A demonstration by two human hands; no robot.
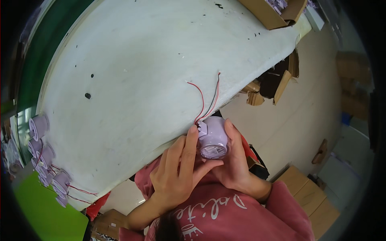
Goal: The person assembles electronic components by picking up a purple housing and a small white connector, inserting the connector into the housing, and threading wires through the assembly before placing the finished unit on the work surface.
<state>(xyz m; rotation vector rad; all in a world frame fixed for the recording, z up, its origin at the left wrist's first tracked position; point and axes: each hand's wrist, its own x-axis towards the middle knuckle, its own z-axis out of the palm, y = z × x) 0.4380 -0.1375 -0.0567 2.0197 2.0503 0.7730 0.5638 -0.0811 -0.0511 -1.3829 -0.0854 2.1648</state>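
Near the table's front edge I hold a rounded lavender plastic housing [214,134] with a clear round end facing down toward me. My right hand [237,164] wraps its right side, thumb and fingers closed around it. On the other side, my left hand [177,168] presses a fingertip at a small lavender tab [202,128] and the base of the wires, its thumb stretched below the housing. Thin red and black wires [212,105] run up from the tab and lie over the white table. The left fingertips partly hide where the wires enter.
Several similar lavender parts [47,154] with red wires cluster at the white table's [120,100] left edge. An open cardboard box [273,14] holds lavender pieces at the far right. Dark specks dot the tabletop. Cardboard boxes [303,193] stand on the floor at right.
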